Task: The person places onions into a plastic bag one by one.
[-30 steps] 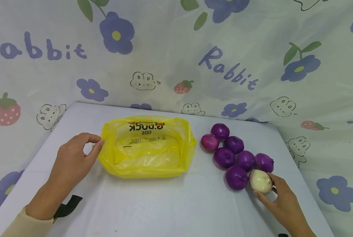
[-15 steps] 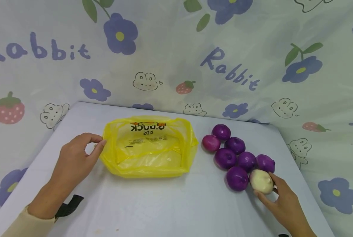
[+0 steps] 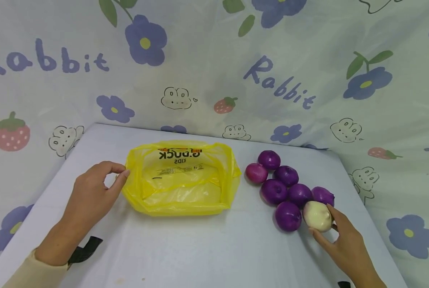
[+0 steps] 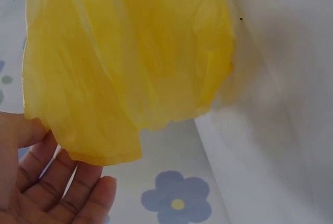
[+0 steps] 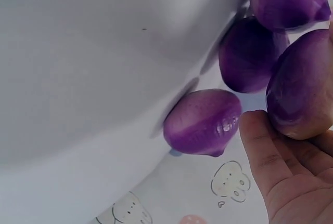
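My left hand pinches the left edge of a yellow plastic bag, which stands with its mouth spread on the table; in the left wrist view the bag hangs over the fingers. At the right, my right hand holds a pale onion between thumb and fingers. From the right wrist, that onion shows a purple side and looks raised off the table. Several purple onions lie close by, the nearest being one on its left and one behind it.
The table has a white cover. Behind it hangs a curtain printed with flowers, rabbits and strawberries. More purple onions are grouped between the bag and the right hand.
The right hand has raised the pale onion slightly, away from the table. The left hand keeps its pinch on the bag, and the view has shifted a little.
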`<control>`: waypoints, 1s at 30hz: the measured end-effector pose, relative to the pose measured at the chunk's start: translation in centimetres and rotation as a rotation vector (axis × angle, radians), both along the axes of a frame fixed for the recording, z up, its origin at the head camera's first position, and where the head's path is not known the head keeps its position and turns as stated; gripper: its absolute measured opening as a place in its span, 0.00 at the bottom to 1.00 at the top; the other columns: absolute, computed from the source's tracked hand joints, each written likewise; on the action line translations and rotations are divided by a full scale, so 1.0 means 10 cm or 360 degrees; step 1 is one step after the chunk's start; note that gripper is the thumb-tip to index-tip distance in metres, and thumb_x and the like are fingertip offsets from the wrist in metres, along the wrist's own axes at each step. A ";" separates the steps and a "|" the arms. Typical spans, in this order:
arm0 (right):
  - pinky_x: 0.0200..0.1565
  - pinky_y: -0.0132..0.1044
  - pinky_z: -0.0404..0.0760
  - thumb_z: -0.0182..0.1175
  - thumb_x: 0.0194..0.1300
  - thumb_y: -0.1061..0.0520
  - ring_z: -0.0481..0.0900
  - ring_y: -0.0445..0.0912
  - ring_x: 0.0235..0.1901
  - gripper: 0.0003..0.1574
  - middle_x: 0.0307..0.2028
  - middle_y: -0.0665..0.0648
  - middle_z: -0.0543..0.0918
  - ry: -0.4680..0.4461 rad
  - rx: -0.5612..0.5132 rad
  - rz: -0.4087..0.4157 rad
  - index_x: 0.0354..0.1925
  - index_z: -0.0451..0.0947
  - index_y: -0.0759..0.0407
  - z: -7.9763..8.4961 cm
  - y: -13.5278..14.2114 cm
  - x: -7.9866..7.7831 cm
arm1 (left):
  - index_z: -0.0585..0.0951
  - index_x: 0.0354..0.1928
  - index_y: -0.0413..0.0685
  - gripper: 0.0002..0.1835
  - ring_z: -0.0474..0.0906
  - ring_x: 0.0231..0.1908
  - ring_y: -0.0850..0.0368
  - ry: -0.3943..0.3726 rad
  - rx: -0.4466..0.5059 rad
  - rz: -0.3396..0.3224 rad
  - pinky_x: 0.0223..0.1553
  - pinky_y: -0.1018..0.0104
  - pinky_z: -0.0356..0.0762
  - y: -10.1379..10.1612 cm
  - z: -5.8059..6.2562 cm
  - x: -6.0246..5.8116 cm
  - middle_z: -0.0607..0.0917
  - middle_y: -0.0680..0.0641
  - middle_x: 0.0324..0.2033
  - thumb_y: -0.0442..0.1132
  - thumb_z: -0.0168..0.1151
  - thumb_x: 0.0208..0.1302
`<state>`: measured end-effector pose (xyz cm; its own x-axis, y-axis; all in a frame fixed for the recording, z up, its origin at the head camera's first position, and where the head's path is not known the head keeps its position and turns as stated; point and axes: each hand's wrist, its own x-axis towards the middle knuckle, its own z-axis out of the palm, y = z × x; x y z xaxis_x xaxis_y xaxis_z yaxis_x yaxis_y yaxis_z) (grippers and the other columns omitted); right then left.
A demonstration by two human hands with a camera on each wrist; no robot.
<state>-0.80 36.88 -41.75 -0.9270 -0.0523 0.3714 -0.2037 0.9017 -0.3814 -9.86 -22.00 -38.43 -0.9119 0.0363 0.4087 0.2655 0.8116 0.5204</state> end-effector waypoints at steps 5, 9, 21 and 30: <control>0.51 0.08 0.62 0.85 0.44 0.64 0.82 0.65 0.50 0.58 0.59 0.72 0.78 -0.0011 -0.0011 0.0003 0.70 0.67 0.73 0.02 -0.01 -0.01 | 0.82 0.49 0.38 0.10 0.80 0.47 0.38 0.0045 -0.0006 -0.0023 0.44 0.37 0.80 0.01 0.00 -0.02 0.86 0.37 0.46 0.36 0.68 0.71; 0.51 0.08 0.62 0.85 0.45 0.62 0.82 0.65 0.50 0.59 0.60 0.72 0.77 -0.0025 -0.0007 0.0000 0.71 0.67 0.72 0.04 -0.03 -0.02 | 0.83 0.49 0.39 0.10 0.80 0.46 0.40 0.0040 -0.0005 -0.0025 0.42 0.42 0.81 0.03 0.00 -0.03 0.86 0.37 0.46 0.36 0.68 0.71; 0.55 0.09 0.60 0.84 0.50 0.59 0.83 0.64 0.51 0.59 0.63 0.70 0.77 -0.0049 -0.0030 0.0044 0.73 0.65 0.69 0.07 -0.15 -0.04 | 0.84 0.48 0.42 0.10 0.79 0.39 0.46 0.0008 -0.0017 -0.0001 0.36 0.68 0.73 0.02 0.01 -0.03 0.88 0.40 0.45 0.39 0.69 0.71; 0.56 0.09 0.57 0.84 0.48 0.60 0.83 0.62 0.51 0.60 0.63 0.69 0.78 0.0005 -0.0002 0.0116 0.73 0.65 0.69 0.11 -0.25 -0.10 | 0.84 0.46 0.41 0.08 0.81 0.47 0.40 0.0062 0.0069 -0.0004 0.42 0.80 0.65 0.01 -0.01 -0.02 0.88 0.40 0.43 0.36 0.70 0.69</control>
<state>-1.76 34.35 -40.69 -0.9196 -0.1194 0.3744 -0.2702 0.8838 -0.3819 -10.06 -21.94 -38.57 -0.8951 0.0202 0.4454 0.2886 0.7876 0.5443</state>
